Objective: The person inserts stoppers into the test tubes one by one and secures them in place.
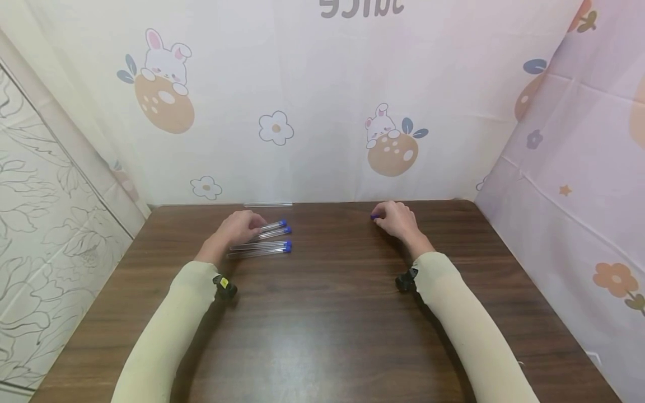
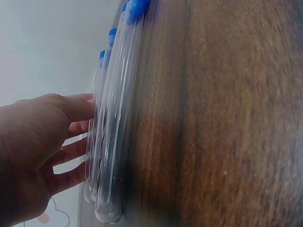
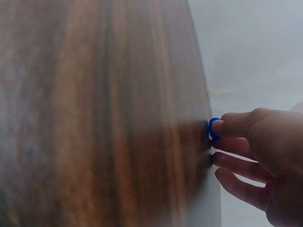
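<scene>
At the back left of the table, my left hand point(image 1: 242, 225) is at several clear test tubes point(image 1: 259, 246) with blue caps, lying side by side. In the left wrist view the thumb and index finger of my left hand point(image 2: 42, 123) pinch at the farthest capped test tube point(image 2: 100, 80); nearer tubes partly hide the fingertips. Near the back edge on the right, my right hand point(image 1: 398, 220) holds a small blue cap point(image 3: 214, 128) between thumb and index finger. The other fingers of the right hand point(image 3: 258, 151) are spread and slightly bent.
One clear tube without a visible cap point(image 1: 268, 205) lies along the table's back edge, behind the left hand. A patterned curtain point(image 1: 327, 112) hangs directly behind the brown wooden table point(image 1: 322, 313). More patterned cloth point(image 1: 579, 224) borders the right side.
</scene>
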Demonstrator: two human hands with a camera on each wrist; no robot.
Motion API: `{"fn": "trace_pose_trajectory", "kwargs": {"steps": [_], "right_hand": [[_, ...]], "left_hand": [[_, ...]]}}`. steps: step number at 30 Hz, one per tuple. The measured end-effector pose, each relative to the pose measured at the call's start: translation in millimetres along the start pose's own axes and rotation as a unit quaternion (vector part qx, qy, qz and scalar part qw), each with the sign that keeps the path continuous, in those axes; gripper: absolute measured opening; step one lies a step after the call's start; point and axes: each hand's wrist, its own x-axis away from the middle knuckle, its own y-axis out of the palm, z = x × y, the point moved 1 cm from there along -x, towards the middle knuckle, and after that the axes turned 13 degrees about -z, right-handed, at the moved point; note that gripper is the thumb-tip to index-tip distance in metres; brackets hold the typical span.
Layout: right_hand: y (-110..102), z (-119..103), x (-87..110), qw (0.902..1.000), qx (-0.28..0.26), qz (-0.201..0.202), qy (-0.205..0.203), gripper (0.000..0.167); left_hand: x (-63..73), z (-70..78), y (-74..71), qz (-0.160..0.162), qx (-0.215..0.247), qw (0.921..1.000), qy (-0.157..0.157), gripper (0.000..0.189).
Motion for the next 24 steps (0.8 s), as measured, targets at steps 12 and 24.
{"fn": "trace_pose_trajectory", "kwargs": {"steps": [12,24], "right_hand": [[1.5,-1.6,-0.3,0.9999,0.008,0.004,0.010,0.018],[2.5,0.1,-1.7,0.9999,0.007,0.005,0.010,0.018]], "left_hand": [[1.2,1.3,0.3,-0.005,0.010,0.9999,0.002,0.029],[2.9,4.0,-1.0,-0.008,0.012,0.9999,-0.008,0.030]]}}
